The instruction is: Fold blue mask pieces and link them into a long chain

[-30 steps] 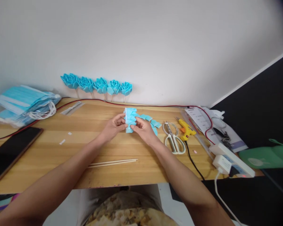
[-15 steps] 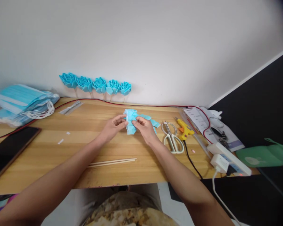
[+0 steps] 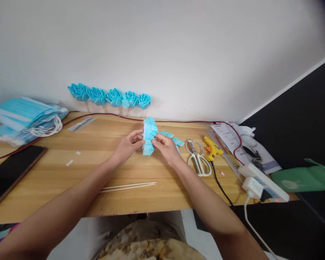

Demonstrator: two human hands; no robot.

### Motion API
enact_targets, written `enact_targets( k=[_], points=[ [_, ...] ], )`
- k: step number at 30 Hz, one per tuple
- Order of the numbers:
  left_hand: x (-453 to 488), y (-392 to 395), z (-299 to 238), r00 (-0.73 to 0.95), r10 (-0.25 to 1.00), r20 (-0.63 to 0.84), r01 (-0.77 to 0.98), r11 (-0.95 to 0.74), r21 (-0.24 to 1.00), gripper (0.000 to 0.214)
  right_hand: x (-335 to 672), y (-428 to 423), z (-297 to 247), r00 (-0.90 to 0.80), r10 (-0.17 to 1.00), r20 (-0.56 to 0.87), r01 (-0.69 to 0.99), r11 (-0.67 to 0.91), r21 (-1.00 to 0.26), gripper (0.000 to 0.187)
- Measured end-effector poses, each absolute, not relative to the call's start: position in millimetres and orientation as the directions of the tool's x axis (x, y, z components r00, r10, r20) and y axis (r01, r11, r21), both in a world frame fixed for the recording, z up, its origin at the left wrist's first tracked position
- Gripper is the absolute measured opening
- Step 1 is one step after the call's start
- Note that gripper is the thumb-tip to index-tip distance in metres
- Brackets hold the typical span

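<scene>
Working the folded blue strip (image 3: pixel 149 135) with both hands was the step in hand: left hand (image 3: pixel 127 146) had its fingers pinching the left edge, right hand (image 3: pixel 166 147) its fingers pinching the right. Strip was between them over the middle of the surface (image 3: pixel 119 202); couldn't tell if its near end touched down. Next move, my read: called for a light, even pinch so the folds didn't flatten. Strip looked light blue, thin, soft, with pointed overlapping folds down the right side and a paler, straighter left edge. More blue folded pieces (image 3: pixel 177 140) lay just past right hand, joined or not unclear, scissors (image 3: pixel 199 166) and yellow glue gun (image 3: pixel 213 150) to their right
</scene>
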State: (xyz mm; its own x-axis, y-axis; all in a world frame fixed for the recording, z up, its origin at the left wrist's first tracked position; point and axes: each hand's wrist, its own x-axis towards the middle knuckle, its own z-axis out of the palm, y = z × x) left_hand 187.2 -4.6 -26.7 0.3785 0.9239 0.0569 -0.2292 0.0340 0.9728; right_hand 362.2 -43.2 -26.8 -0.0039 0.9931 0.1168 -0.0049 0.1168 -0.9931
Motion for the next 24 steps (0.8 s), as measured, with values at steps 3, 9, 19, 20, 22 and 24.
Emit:
enact_targets(
  k=[3,9,19,20,22,24],
  points=[
    [186.9,-5.3,-27.3,0.390,0.918,0.064,-0.219,0.025,0.975,0.052,362.0,-44.9,-22.3,-0.005,0.996,0.094,-0.067,0.094,-0.993,0.029],
    [185.6,-10.0,-23.2,0.454,0.889,0.059,-0.209,0.042,0.977,0.043,360.3,-42.7,-26.7,0.111,0.986,0.124,-0.013,0.126,-0.992,0.033],
    [186.1,-9.6,-21.7,0.373,0.927,-0.033,-0.154,0.097,0.983,0.035,358.1,-45.8,-26.5,0.057,0.987,0.152,0.094,0.146,-0.985,0.036],
    [186.4,-9.5,-22.2,0.367,0.930,-0.038,-0.152,0.100,0.983,0.035,357.6,-46.2,-26.1,0.047,0.986,0.158,0.082,0.154,-0.985,0.034],
    [186.9,-9.4,-22.5,0.358,0.933,-0.039,-0.147,0.097,0.984,0.035,356.9,-46.5,-26.3,0.035,0.986,0.163,0.060,0.160,-0.985,0.030],
    [187.1,-9.6,-22.4,0.358,0.933,-0.022,-0.139,0.076,0.987,0.034,357.1,-46.2,-27.4,0.033,0.985,0.169,0.066,0.166,-0.984,0.028]
  ],
)
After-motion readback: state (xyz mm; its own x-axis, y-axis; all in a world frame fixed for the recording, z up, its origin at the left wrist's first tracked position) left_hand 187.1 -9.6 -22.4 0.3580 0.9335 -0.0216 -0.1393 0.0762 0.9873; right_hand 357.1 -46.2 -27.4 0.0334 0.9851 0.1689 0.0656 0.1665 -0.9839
